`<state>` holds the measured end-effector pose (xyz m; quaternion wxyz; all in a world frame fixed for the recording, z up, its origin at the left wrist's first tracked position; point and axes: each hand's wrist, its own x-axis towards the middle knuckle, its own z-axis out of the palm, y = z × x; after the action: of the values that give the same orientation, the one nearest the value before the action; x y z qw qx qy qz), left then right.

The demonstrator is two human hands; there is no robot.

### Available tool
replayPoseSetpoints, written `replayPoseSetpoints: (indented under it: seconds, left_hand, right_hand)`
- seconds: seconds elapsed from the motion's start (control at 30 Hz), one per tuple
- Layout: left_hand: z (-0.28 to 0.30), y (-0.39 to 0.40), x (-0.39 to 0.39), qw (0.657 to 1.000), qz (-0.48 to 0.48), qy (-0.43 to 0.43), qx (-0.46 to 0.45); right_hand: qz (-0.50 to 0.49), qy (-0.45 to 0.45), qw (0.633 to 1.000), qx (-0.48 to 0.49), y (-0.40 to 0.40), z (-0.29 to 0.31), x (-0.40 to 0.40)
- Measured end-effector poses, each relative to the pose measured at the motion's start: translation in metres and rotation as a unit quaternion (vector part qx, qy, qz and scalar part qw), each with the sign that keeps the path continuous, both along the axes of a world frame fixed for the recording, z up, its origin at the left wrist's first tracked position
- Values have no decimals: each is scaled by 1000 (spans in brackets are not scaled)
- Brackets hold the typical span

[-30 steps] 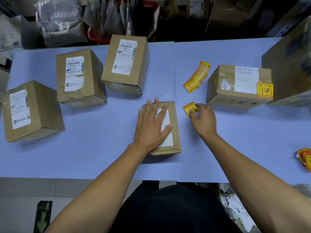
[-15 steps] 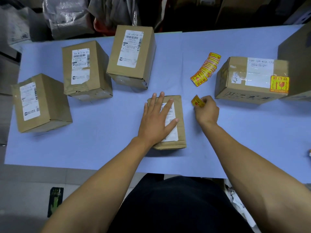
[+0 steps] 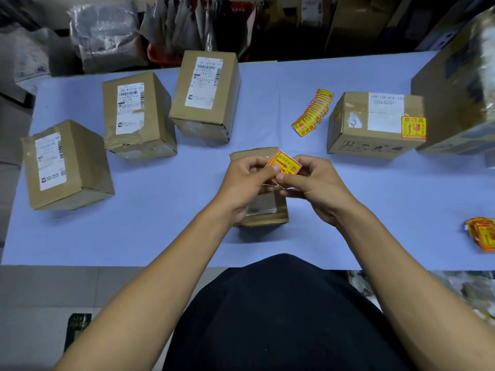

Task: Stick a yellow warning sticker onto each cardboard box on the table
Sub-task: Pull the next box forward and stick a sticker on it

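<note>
Matt cardboard box, glossy sticker

Left hand and right hand bare: no gloves, rings, watch or wristbands visible. Forearms bare, entering from lower left and lower right of frame; no sleeves in view. Black garment covers torso at bottom centre; plain dark fabric, no markings visible.

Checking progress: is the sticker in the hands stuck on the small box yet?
Not yet. Both hands hold the sticker above the small box.
</note>
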<state>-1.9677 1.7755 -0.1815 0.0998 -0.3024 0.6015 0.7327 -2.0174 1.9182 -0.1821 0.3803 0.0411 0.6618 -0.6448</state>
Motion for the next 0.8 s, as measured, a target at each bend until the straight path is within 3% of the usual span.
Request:
replayPoseSetpoints:
  seconds: [0.13,0.37,0.8]
  left_hand:
    - [6,-10,8,999,34,15,-4]
    - [28,-17,11,999,-10,38,32]
    - [49,-21,8,997,-18,64,43]
  right_hand:
    - [-54,-1,999,4,-1,12,1]
    - [4,5,1000,-29,-10,33,5]
    - [22,-53,993,-100,-8,59,0]
